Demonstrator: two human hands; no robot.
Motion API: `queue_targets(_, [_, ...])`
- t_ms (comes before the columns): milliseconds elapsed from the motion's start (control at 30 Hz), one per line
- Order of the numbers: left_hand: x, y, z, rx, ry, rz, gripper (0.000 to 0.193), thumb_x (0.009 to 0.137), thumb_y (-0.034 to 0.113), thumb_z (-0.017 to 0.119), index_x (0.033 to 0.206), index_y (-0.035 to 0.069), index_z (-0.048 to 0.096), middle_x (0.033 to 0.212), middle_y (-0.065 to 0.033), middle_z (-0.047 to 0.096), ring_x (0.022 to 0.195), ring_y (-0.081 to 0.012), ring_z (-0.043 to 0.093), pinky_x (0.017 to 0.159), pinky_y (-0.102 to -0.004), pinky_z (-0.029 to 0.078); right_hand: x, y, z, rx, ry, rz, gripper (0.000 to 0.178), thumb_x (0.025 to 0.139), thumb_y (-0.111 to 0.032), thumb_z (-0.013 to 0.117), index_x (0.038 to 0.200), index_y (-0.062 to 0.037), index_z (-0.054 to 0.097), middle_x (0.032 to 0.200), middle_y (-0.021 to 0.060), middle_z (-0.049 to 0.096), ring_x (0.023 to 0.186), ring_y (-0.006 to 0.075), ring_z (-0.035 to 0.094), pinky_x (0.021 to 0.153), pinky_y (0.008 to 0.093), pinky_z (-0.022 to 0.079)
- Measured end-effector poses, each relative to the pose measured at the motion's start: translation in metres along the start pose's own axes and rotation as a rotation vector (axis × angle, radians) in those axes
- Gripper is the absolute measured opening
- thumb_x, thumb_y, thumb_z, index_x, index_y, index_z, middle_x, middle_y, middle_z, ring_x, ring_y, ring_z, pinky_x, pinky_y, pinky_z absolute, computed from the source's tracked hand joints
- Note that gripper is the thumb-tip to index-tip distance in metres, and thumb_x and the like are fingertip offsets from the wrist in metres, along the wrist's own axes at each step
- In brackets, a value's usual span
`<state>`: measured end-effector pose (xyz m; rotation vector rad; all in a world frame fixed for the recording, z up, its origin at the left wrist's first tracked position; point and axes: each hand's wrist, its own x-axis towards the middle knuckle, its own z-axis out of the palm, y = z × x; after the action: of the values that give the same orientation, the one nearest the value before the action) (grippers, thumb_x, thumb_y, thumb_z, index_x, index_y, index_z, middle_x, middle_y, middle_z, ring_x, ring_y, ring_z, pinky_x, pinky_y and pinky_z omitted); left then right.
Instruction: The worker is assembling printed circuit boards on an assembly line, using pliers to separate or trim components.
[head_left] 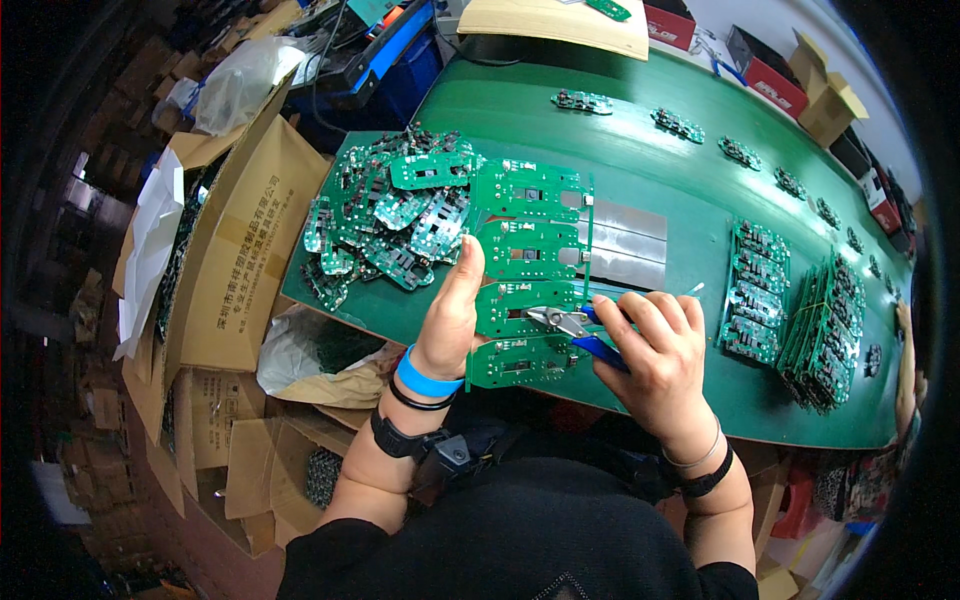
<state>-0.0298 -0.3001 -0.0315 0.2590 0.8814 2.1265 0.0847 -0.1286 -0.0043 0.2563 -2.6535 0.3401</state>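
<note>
My left hand (452, 318) is closed on the left edge of a green circuit board panel (532, 262), its thumb lying along that edge. The panel is made of several joined boards, one above another. In my right hand (655, 348) is a pair of side cutters (602, 349) with blue handles. The cutter jaws lie over the lower part of the panel, near its right edge strip; whether they bite on anything is too small to tell. Left of the panel, a loose heap of separated circuit boards (385, 215) covers the table corner.
Grey metal plates (640, 248) lie on the green table (690, 390) behind the panel. At right stand panel stacks (825, 325), with single boards (740, 152) in a curved line beyond. Cardboard boxes (250, 260) crowd the left. Red and black boxes (768, 80) line the far edge.
</note>
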Motion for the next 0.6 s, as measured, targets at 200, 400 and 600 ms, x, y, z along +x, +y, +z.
queue_targets(200, [-0.004, 0.002, -0.021, -0.315, -0.063, -0.084, 0.067, 0.093, 0.054, 0.020, 0.136, 0.003, 0.028, 0.132, -0.0224, 0.039, 0.110, -0.0374, 0.051, 0.086, -0.0493, 0.049, -0.002, 0.011, -0.014, 0.047, 0.162, 0.126, 0.051, 0.054, -0.016, 0.070, 0.102, -0.0053, 0.061, 0.090, 0.0067, 0.056, 0.081, 0.0239, 0.053, 0.072, 0.0361, 0.038])
queue_targets(400, [-0.008, -0.012, -0.025, -0.545, -0.206, -0.110, 0.067, 0.093, 0.053, 0.020, 0.141, 0.006, 0.015, 0.142, -0.0281, 0.018, 0.104, -0.0402, 0.053, 0.075, -0.0422, 0.054, -0.011, 0.016, 0.000, 0.011, 0.132, 0.218, 0.049, 0.056, -0.014, 0.071, 0.102, -0.0054, 0.061, 0.090, 0.0068, 0.056, 0.081, 0.0243, 0.052, 0.072, 0.0359, 0.037])
queue_targets(600, [-0.008, -0.019, -0.025, -0.562, -0.218, -0.089, 0.066, 0.093, 0.053, 0.024, 0.140, 0.006, 0.023, 0.143, -0.0284, 0.012, 0.096, -0.0364, 0.058, 0.070, -0.0404, 0.055, -0.011, 0.016, 0.008, 0.010, 0.151, 0.227, 0.048, 0.056, -0.014, 0.071, 0.102, -0.0057, 0.060, 0.090, 0.0061, 0.056, 0.080, 0.0234, 0.052, 0.071, 0.0355, 0.037])
